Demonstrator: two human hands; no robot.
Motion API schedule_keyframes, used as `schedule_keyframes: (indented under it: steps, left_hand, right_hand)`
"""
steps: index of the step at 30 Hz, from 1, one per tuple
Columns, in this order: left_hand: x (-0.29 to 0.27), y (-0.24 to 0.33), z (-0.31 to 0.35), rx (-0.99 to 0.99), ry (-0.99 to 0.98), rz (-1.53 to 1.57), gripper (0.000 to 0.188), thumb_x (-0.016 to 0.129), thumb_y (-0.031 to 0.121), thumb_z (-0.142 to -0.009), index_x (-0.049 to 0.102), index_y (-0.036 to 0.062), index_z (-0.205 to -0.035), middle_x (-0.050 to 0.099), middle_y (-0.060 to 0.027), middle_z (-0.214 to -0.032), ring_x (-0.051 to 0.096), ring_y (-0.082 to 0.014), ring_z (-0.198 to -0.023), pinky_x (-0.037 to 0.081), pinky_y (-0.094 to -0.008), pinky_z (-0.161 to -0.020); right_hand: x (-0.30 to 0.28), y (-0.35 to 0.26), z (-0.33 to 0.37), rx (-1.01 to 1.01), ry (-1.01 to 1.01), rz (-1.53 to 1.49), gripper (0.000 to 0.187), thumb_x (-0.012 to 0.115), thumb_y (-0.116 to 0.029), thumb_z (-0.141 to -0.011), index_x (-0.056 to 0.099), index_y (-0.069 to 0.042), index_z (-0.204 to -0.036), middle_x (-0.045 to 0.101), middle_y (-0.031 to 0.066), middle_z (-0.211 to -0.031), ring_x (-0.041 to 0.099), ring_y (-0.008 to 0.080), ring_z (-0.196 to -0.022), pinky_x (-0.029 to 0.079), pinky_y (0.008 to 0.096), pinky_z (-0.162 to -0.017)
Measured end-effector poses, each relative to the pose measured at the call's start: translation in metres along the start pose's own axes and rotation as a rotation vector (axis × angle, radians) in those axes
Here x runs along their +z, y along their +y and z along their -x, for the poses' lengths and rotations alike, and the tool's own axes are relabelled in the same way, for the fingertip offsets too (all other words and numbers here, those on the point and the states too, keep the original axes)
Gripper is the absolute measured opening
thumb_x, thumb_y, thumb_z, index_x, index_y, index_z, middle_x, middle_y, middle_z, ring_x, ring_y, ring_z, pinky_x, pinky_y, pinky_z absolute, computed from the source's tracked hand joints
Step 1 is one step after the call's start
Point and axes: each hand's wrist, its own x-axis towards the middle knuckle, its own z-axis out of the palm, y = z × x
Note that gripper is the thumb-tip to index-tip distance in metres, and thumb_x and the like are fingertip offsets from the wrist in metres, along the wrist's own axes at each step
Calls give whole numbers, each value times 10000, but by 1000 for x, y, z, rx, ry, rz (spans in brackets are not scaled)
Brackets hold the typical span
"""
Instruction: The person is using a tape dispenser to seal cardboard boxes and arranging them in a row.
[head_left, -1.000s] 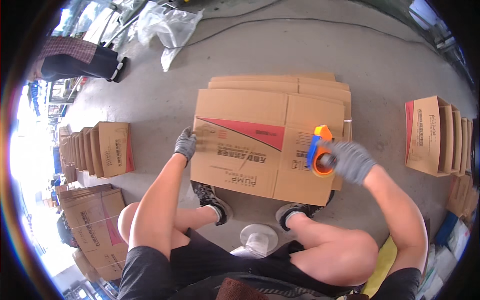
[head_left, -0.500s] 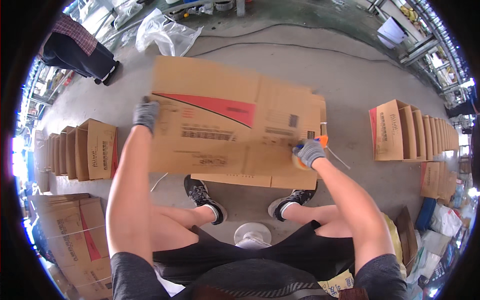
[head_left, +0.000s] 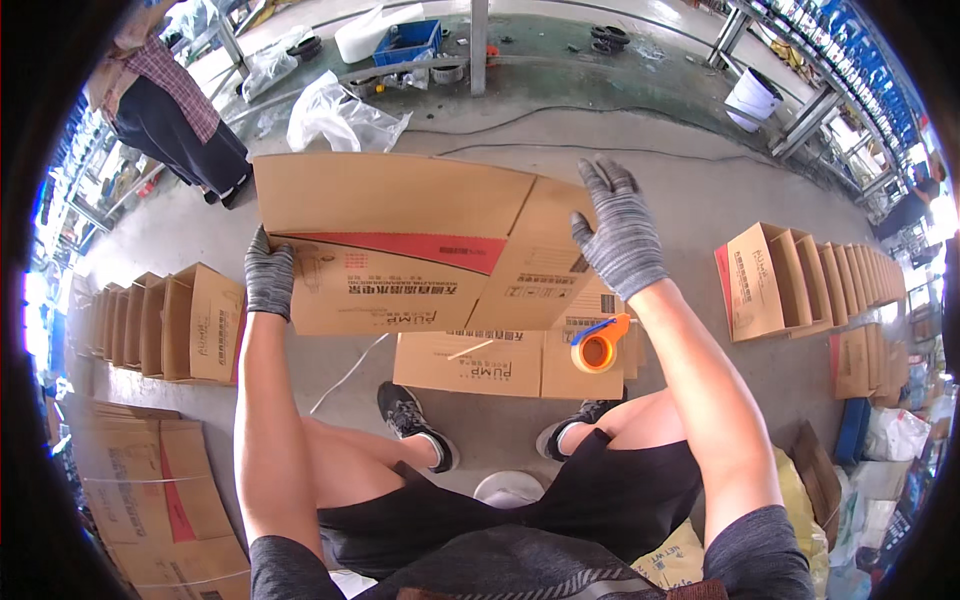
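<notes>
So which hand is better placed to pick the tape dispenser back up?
Probably the right hand: it only rests open on the raised carton, directly above the orange tape dispenser on the flat stack. The left hand grips the carton's far edge.

Grey knit gloves cover the left hand and right hand. Between their fingers, a tan cardboard box bears a red stripe. Below the right fingers sits an orange-and-blue tape dispenser.

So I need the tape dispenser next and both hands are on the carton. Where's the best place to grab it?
Take the tape dispenser by its orange body around the roll, reaching down from above with the right hand. It lies loose on the stack of flat cartons, just under the lifted carton, with its top uncovered.
</notes>
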Motion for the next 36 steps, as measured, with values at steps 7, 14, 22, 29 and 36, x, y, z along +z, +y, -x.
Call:
schedule_keyframes:
  steps: [7,14,22,29,36]
  left_hand:
    - [9,60,19,2,10,-497,302,600,139,-772,647,-18,-1024,647,-211,-804,598,-255,-737,509,-422,-704]
    - [3,46,18,-73,-27,-200,510,545,-11,-826,467,-62,-1328,634,-174,-1194,586,-212,-1108,458,-335,-971]
    - [13,76,46,57,-510,227,690,537,-49,-835,303,24,-1480,497,-134,-1404,441,-216,-1303,370,-355,-1091]
    - [-4,1,50,-321,-913,96,627,636,97,-927,324,107,-1471,471,-82,-1404,496,-218,-1252,456,-380,-1053]
    - [45,53,56,138,-898,212,681,763,243,-850,446,67,-1426,367,-83,-1526,404,-185,-1334,367,-345,-1102]
  right_hand:
    - [26,-9,33,58,-99,-58,681,617,-93,-850,338,-18,-1467,376,242,-1483,350,385,-1388,277,446,-1174]
    - [28,12,38,0,-65,-37,362,572,26,-835,557,1,-1196,508,199,-1333,517,373,-1151,425,454,-1005]
    - [-21,14,12,-56,58,-824,216,465,29,-879,565,-2,-1068,541,105,-1312,519,206,-1046,411,351,-939]
    - [29,15,0,-359,-258,-580,388,516,6,-846,634,-116,-1194,361,135,-1533,297,287,-1446,313,388,-1152]
    - [72,10,38,-111,-401,-614,577,586,-79,-861,459,-195,-1412,412,158,-1486,321,318,-1423,300,422,-1161]
